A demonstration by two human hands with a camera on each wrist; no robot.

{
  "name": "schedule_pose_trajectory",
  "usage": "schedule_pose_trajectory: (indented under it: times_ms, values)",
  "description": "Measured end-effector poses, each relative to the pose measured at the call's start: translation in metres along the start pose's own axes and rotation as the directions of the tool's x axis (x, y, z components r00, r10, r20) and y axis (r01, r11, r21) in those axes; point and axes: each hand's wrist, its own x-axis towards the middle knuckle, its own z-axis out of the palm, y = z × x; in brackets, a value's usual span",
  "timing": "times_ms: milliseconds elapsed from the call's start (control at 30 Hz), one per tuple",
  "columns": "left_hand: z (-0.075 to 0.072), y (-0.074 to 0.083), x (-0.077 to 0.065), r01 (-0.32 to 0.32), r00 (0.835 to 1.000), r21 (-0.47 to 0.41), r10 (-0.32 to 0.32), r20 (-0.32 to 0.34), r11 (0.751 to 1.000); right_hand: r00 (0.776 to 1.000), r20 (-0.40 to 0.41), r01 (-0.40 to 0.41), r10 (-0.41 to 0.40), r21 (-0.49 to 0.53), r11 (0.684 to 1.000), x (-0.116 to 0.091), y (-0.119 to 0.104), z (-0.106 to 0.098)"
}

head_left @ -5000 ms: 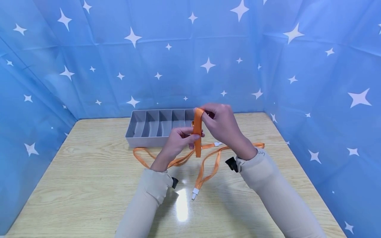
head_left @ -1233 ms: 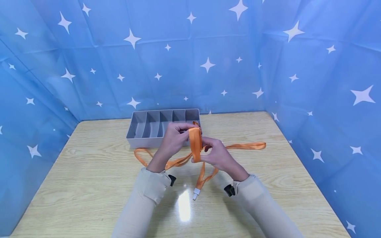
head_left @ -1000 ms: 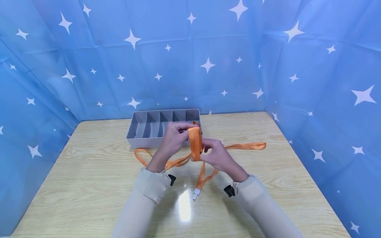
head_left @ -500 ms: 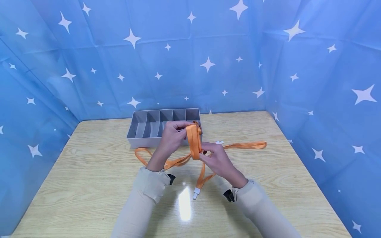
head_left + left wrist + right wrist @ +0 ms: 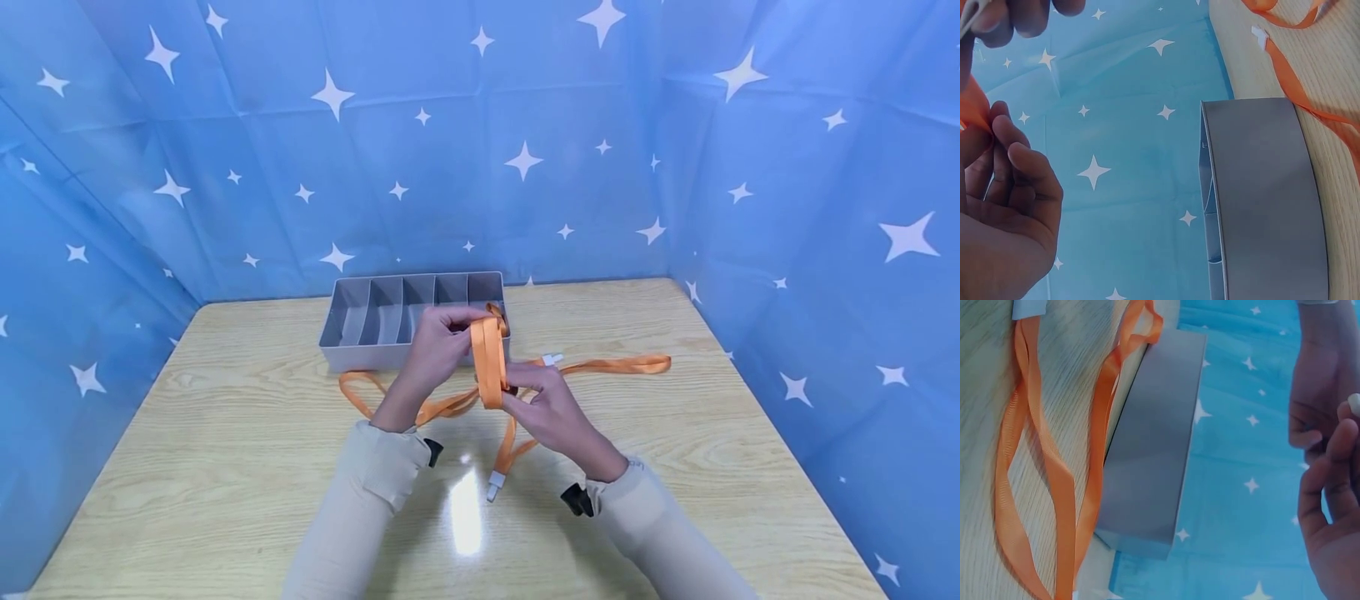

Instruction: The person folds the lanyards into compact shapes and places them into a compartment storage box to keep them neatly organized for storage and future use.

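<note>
An orange lanyard (image 5: 489,367), folded into stacked loops, is held up between both hands above the table. My left hand (image 5: 437,348) pinches the upper end of the folds with thumb and fingers; in the left wrist view an orange bit of strap (image 5: 974,106) shows at the fingertips. From the right and lower down, my right hand (image 5: 553,408) grips the bundle's side. At the right hand's fingertips a small white piece (image 5: 1354,404) shows in the right wrist view. Much of the bundle is cut off in both wrist views.
Behind the hands stands a grey box (image 5: 367,358) with several compartments; its rightmost one holds an orange lanyard (image 5: 497,315). More orange lanyards (image 5: 618,366) with white clips (image 5: 496,483) lie across the wooden table (image 5: 225,467). A blue star-patterned curtain (image 5: 420,208) closes off the back and sides.
Five seconds ago my right hand held the strap up above the left; it has since come down to the lower right, and the strap is folded into more layers. Lately, only slight shifts.
</note>
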Motion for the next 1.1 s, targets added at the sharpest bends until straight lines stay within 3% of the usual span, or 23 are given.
schedule_pose_trajectory:
  times_ms: [233, 500, 700, 900, 1100]
  values:
    - [-0.001, 0.02, -0.005, -0.027, 0.999, 0.029, 0.026, 0.026, 0.999, 1.0, -0.004, -0.014, 0.015, 0.031, 0.999, -0.001, 0.002, -0.001]
    - [0.001, 0.018, -0.007, -0.001, 0.998, 0.029, -0.001, 0.065, 1.0, 1.0, -0.014, -0.02, 0.021, 0.054, 0.998, -0.002, 0.0, 0.0]
    - [0.003, 0.013, -0.009, 0.004, 0.994, -0.02, -0.002, 0.112, 1.0, 0.999, -0.039, -0.011, 0.012, 0.031, 0.999, -0.001, -0.002, -0.002]
    - [0.007, 0.01, -0.012, 0.004, 0.993, -0.037, 0.001, 0.114, 0.999, 0.998, -0.062, -0.008, 0.008, 0.0, 1.0, 0.002, -0.003, -0.007]
    - [0.011, 0.011, -0.014, 0.01, 0.995, 0.017, -0.011, 0.095, 1.0, 0.996, -0.065, -0.056, 0.056, 0.0, 0.998, 0.004, -0.005, -0.013]
